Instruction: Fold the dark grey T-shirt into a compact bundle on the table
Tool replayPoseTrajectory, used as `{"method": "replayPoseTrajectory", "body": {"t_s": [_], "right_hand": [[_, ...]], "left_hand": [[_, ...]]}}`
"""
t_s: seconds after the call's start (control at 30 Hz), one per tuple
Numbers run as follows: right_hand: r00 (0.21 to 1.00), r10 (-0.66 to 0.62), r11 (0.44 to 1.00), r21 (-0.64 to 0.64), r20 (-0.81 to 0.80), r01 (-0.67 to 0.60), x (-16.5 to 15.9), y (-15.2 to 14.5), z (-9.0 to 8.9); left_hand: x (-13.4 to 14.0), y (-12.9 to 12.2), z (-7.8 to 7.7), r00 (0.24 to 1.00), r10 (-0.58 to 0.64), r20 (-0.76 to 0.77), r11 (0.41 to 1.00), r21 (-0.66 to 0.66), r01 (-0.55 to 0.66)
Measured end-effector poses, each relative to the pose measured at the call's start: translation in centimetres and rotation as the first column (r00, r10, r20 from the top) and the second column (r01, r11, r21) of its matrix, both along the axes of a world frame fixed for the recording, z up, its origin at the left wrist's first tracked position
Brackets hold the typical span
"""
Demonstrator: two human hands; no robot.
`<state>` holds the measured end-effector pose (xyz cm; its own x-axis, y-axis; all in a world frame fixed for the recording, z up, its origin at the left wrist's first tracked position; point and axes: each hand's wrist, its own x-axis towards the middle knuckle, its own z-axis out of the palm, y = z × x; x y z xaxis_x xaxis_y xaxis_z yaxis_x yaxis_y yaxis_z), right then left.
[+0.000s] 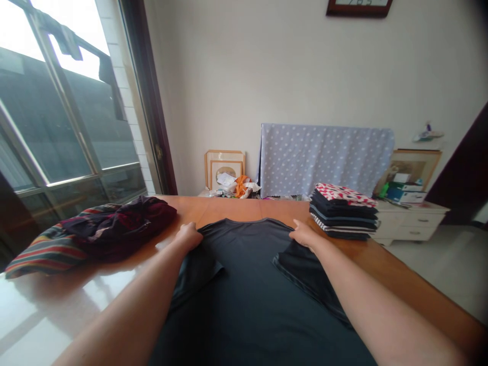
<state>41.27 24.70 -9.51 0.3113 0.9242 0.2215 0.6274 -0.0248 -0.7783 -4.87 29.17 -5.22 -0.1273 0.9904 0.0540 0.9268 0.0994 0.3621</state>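
Observation:
A dark T-shirt (pixel 247 274) is spread out in front of me on the wooden table, its neckline toward the far side. My left hand (pixel 189 236) is closed on the shirt's left shoulder. At the opposite shoulder, my right hand (pixel 303 234) pinches the cloth in the same way. Both short sleeves lie folded inward beneath my forearms. The lower part of the shirt runs out of view at the bottom.
On the left of the wooden table (pixel 404 274) lies a loose heap of dark and striped clothes (pixel 122 223). A stack of folded clothes (pixel 343 213) stands at the right. Behind are a dotted cloth (pixel 324 157) and a white cabinet (pixel 414 221).

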Motion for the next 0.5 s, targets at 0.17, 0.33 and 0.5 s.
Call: {"method": "replayPoseTrajectory", "body": {"t_s": [0.17, 0.33, 0.5], "right_hand": [[0.994, 0.016, 0.994, -0.108, 0.111, -0.004, -0.6, -1.1, 0.5], [0.985, 0.0, 0.998, -0.068, 0.174, 0.012, -1.7, -3.1, 2.3], [0.979, 0.0, 1.0, 0.023, 0.206, -0.004, -2.7, -7.2, 5.1]], "left_hand": [[-0.1, -1.2, -0.2, 0.999, -0.024, 0.031, 0.999, 0.042, 0.023], [-0.2, -2.9, 0.5, 0.998, -0.037, 0.045, 0.987, 0.16, 0.03], [-0.3, -6.1, 2.1, 0.995, -0.079, 0.068, 0.962, 0.268, 0.058]]}}
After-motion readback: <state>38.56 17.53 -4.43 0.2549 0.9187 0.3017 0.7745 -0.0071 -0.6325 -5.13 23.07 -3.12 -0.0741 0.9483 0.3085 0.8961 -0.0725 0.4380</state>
